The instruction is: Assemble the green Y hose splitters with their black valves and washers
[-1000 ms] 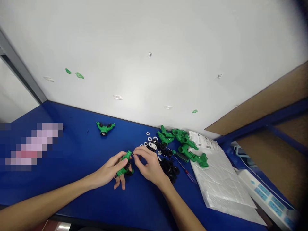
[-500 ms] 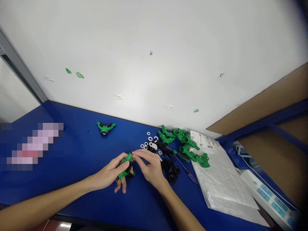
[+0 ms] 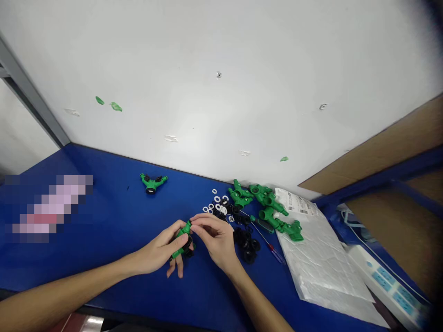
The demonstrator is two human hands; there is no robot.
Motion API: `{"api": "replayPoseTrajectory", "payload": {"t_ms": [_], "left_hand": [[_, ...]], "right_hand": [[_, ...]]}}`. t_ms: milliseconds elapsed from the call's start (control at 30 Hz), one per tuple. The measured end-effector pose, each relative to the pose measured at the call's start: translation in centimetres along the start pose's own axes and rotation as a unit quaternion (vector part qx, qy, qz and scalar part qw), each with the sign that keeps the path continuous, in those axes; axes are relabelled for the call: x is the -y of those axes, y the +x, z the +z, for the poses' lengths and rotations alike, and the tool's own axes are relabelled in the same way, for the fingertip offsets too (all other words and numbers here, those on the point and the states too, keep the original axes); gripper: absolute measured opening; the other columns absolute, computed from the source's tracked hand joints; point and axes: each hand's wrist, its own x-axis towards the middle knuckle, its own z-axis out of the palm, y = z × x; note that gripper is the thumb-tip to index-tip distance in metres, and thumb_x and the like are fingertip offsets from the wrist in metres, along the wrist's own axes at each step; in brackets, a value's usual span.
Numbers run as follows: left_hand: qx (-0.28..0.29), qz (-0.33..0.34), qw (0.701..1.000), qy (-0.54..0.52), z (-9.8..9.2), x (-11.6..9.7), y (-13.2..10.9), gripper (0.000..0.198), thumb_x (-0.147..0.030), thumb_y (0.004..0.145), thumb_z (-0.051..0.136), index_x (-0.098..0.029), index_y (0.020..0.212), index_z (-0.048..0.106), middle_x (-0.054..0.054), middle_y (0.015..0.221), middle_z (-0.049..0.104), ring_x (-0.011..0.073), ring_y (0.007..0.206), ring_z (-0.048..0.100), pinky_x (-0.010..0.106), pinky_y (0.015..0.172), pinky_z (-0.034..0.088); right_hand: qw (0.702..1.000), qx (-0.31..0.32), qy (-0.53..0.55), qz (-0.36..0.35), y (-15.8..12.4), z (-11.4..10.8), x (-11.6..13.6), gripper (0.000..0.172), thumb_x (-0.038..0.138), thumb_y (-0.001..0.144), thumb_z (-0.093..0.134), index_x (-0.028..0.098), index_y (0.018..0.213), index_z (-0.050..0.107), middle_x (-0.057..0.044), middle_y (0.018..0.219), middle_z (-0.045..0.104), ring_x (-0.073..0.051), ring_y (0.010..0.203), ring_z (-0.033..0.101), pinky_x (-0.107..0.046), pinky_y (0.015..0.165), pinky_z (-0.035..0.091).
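Observation:
My left hand (image 3: 161, 247) is closed around a green Y-shaped hose splitter (image 3: 187, 228) with black parts on it, one end pointing up and to the right. My right hand (image 3: 217, 238) pinches thumb and forefinger together at that upper end, touching or almost touching it. Whatever lies between those fingertips is too small to make out. Just beyond my right hand lie white ring washers (image 3: 217, 199) and a pile of black caps (image 3: 246, 244). Another green hose splitter (image 3: 152, 184), with black valves fitted, stands alone farther back on the blue table (image 3: 114, 207).
Several green splitter bodies (image 3: 273, 216) are heaped at the right, beside a white padded mailing bag (image 3: 321, 258). Two screwdrivers, one with a clear handle (image 3: 277, 254), lie near the black caps. A power strip (image 3: 384, 281) sits at far right. A white wall (image 3: 207, 110) closes the back.
Both hands keep the same hold around the hose splitter, with only a tiny shift of the right fingertips at its upper end. The whole view has moved slightly.

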Motion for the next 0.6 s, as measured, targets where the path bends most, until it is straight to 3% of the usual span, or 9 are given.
{"api": "replayPoseTrajectory", "payload": {"t_ms": [167, 333, 467, 600], "left_hand": [[0.015, 0.002, 1.000, 0.008, -0.1, 0.1, -0.1, 0.026, -0.047, 0.097, 0.042, -0.021, 0.103, 0.045, 0.002, 0.095, 0.056, 0.0128, 0.054, 0.070, 0.015, 0.035, 0.044], [0.031, 0.003, 0.999, 0.007, -0.3, 0.0, -0.4, 0.026, -0.045, 0.097, 0.043, -0.021, 0.107, 0.047, 0.004, 0.097, 0.059, 0.0138, 0.056, 0.071, 0.015, 0.035, 0.044], [0.019, 0.017, 1.000, 0.008, -0.4, -0.1, -0.3, 0.025, -0.044, 0.096, 0.046, -0.021, 0.106, 0.048, 0.004, 0.095, 0.059, 0.0148, 0.056, 0.072, 0.015, 0.035, 0.046], [0.001, 0.028, 1.000, 0.003, -0.5, -0.2, -0.1, 0.024, -0.042, 0.097, 0.046, -0.021, 0.105, 0.049, 0.002, 0.092, 0.058, 0.0148, 0.054, 0.071, 0.015, 0.035, 0.047]], "right_hand": [[1.000, 0.024, 0.012, 0.013, 0.3, -0.1, 0.1, 0.007, 0.021, 0.081, 0.072, 0.023, 0.081, 0.078, -0.006, 0.089, 0.074, -0.017, 0.077, 0.069, -0.028, 0.072, 0.058], [0.993, 0.109, 0.032, 0.026, 0.6, -1.4, 0.5, 0.011, 0.024, 0.084, 0.070, 0.024, 0.090, 0.080, -0.007, 0.094, 0.075, -0.018, 0.084, 0.071, -0.031, 0.077, 0.058], [0.995, 0.075, 0.059, 0.034, 0.3, -1.4, 0.3, 0.012, 0.023, 0.082, 0.072, 0.026, 0.091, 0.080, -0.005, 0.091, 0.077, -0.019, 0.083, 0.073, -0.030, 0.075, 0.060], [0.998, 0.047, 0.018, -0.023, -0.3, -0.6, -0.1, 0.014, 0.017, 0.082, 0.071, 0.026, 0.089, 0.080, -0.006, 0.095, 0.077, -0.021, 0.089, 0.074, -0.032, 0.081, 0.059]]}}
